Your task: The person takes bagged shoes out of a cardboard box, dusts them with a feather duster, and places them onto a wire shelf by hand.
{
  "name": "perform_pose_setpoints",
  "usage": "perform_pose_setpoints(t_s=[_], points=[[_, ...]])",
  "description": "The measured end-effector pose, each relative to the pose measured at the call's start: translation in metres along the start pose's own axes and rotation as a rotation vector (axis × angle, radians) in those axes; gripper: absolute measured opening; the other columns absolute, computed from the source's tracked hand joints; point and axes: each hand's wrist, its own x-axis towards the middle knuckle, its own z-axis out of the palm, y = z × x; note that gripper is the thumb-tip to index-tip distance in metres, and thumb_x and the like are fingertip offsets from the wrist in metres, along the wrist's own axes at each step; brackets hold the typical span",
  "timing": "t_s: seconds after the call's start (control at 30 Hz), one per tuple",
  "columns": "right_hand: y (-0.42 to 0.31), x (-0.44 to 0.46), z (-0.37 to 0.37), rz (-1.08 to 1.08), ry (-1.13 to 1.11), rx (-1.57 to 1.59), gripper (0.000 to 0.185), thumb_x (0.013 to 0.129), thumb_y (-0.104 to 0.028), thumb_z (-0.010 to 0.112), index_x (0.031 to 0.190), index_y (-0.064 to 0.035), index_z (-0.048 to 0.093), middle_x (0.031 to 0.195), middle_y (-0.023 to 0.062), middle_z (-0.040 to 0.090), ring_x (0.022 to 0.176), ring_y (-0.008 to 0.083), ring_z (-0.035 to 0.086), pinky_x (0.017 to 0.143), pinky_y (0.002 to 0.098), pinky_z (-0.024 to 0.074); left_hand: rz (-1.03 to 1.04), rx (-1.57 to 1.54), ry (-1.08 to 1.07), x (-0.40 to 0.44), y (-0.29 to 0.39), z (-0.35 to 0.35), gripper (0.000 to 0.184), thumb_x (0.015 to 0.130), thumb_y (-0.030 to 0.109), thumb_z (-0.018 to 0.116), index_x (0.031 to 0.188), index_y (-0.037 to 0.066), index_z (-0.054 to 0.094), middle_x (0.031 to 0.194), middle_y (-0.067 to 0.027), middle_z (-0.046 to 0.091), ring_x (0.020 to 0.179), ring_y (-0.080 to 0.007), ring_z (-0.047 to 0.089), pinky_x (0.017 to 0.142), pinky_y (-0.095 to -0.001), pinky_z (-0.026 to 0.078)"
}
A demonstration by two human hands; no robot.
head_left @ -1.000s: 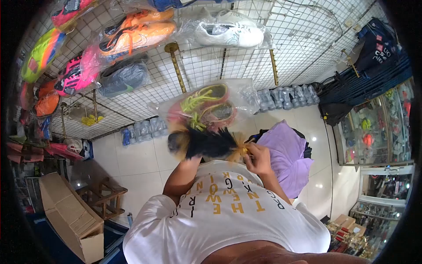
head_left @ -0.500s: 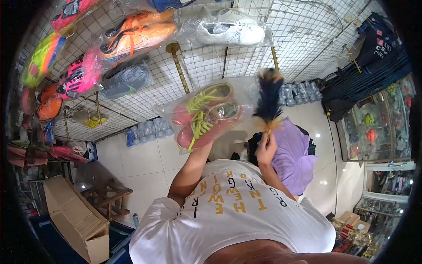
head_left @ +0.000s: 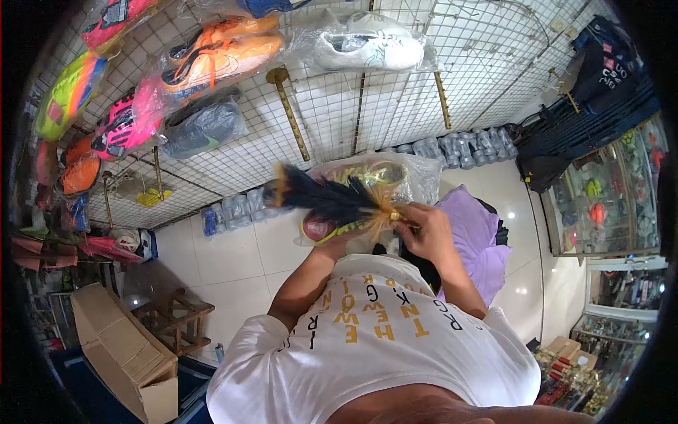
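My right hand (head_left: 426, 230) is closed round the base of a feather duster (head_left: 332, 198), dark with yellow-brown ends, which points left across a clear plastic bag. Inside that bag are pink shoes (head_left: 318, 227) with yellow-green laces, partly covered by the duster. Below the bag my left forearm (head_left: 304, 283) reaches up to it. The fingers of my left hand (head_left: 332, 249) are hidden under the bag and the duster; the bag rests on that hand.
Bagged orange shoes (head_left: 222, 60) and white shoes (head_left: 371, 49) hang on a wire grid wall. Purple cloth (head_left: 472, 240) lies right of my right hand. An open cardboard box (head_left: 127, 353) and a wooden stool (head_left: 173, 321) are at lower left. A glass display case (head_left: 600, 205) stands right.
From upright at the right of the bag, the duster has swung left and down over the shoes. The bagged shoes have shifted slightly right.
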Motion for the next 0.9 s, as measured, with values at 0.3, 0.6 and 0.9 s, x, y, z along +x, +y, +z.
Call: perform_pose_setpoints(t_s=[0.3, 0.6, 0.9], points=[[0.028, -0.008, -0.016, 0.039, -0.06, 0.024, 0.023, 0.083, -0.024, 0.064, 0.095, -0.0052, 0.067, 0.078, 0.0177, 0.065, 0.07, 0.0351, 0.063, 0.059, 0.0403, 0.0488, -0.031, -0.041, 0.022, 0.004, -0.008, 0.007, 0.042, 0.095, 0.028, 0.048, 0.131, 0.006, 0.043, 0.13, -0.0125, 0.05, 0.112, -0.0233, 0.053, 0.096, -0.0395, 0.046], [0.13, -0.009, 0.026, 0.522, 0.338, 0.41, 0.035, 0.091, -0.036, 0.06, 0.101, -0.0026, 0.059, 0.072, 0.0018, 0.05, 0.068, 0.0124, 0.045, 0.062, 0.0271, 0.04, -0.052, -0.048, 0.054, 0.004, -0.009, 0.006, 0.041, 0.095, 0.027, 0.048, 0.13, 0.005, 0.044, 0.127, -0.0131, 0.052, 0.109, -0.0235, 0.056, 0.093, -0.0389, 0.048], [0.124, -0.022, 0.064, 0.484, 0.049, 1.375, 0.063, 0.087, -0.026, 0.068, 0.136, -0.0054, 0.036, 0.117, 0.0031, 0.054, 0.106, 0.0134, 0.05, 0.094, 0.0294, 0.0404, -0.082, -0.061, 0.147, -0.003, -0.011, 0.005, 0.039, 0.095, 0.026, 0.049, 0.129, 0.005, 0.045, 0.124, -0.0137, 0.055, 0.106, -0.0237, 0.058, 0.091, -0.0383, 0.05]])
